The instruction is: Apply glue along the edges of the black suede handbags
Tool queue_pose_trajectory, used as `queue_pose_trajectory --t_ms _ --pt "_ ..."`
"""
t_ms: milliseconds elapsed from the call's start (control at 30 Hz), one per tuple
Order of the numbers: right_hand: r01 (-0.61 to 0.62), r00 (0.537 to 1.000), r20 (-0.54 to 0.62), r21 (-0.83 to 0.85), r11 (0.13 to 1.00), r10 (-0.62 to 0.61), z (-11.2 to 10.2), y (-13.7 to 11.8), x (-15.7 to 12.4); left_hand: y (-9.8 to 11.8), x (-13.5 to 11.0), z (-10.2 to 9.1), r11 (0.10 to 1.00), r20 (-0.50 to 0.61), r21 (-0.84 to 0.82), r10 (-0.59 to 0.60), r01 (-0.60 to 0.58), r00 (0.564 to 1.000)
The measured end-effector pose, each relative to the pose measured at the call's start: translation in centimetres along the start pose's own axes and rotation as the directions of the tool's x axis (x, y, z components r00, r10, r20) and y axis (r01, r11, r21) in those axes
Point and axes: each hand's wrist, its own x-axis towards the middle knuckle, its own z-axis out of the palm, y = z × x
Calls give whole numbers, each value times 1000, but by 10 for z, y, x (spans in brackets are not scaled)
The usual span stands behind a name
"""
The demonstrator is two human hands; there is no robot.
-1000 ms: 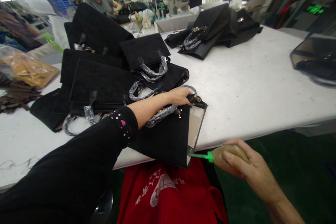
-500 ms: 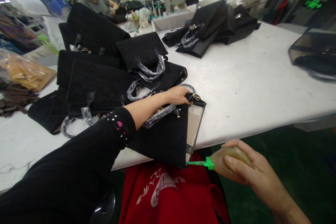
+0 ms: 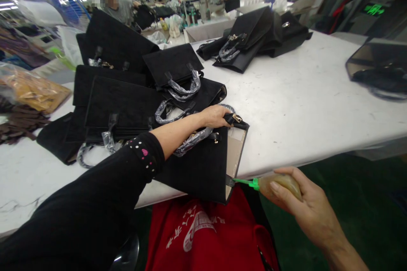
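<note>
A black handbag (image 3: pixel 193 173) lies on the near edge of the white table, its lower corner jutting past the edge above a red apron (image 3: pixel 203 228). My left hand (image 3: pixel 216 116) is closed on the bag's top end, by a black strap with a gold buckle. The bag's open side shows a beige inner panel (image 3: pixel 234 150). My right hand (image 3: pixel 297 197) grips a squeeze bottle (image 3: pixel 280 186) with amber-coloured contents. Its thin green nozzle (image 3: pixel 244 181) points left, the tip at the bag's side edge near the bottom. Plastic film wraps the bag's handles.
Several black handbags (image 3: pixel 124 101) with wrapped handles are piled on the left. More bags (image 3: pixel 251 38) lie at the back of the white table (image 3: pixel 286 106), and another (image 3: pixel 378 67) at the right. A plastic-wrapped yellow bundle (image 3: pixel 34 89) sits far left. A person (image 3: pixel 117 8) works behind.
My right hand has moved the bottle slightly up, so the nozzle tip has gone from the bag's bottom corner up along its side edge. My left hand keeps its hold.
</note>
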Motion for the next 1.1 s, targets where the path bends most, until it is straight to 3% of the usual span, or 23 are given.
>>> queue_pose_trajectory --t_ms 100,333,500,667,733,833,967,1100 --pt "19 996 83 45 999 -23 1 1 2 0 -3 -7 1000 -9 -17 -4 4 1000" --pt "199 980 20 -90 976 -198 2 -3 8 13 -23 -42 997 -15 -76 -28 27 1000" --pt "315 949 19 -138 939 -316 -2 -4 17 46 -51 -86 996 -46 -76 43 -46 998" --pt "368 900 -144 -256 894 -411 -9 -4 41 91 -79 -118 997 -103 14 74 -73 992" --pt "374 871 -217 -288 882 -440 -12 -2 54 102 -88 -115 994 -178 88 76 -61 981" --pt "361 858 -258 -313 879 -444 -13 6 72 108 -100 -93 989 -290 146 75 -33 954" --pt "328 887 -253 -241 913 -386 -12 18 82 107 -120 -61 999 -337 43 7 8 942" --pt "254 933 -232 -118 960 -275 -13 23 75 109 -136 -51 999 -351 -12 -42 40 936"
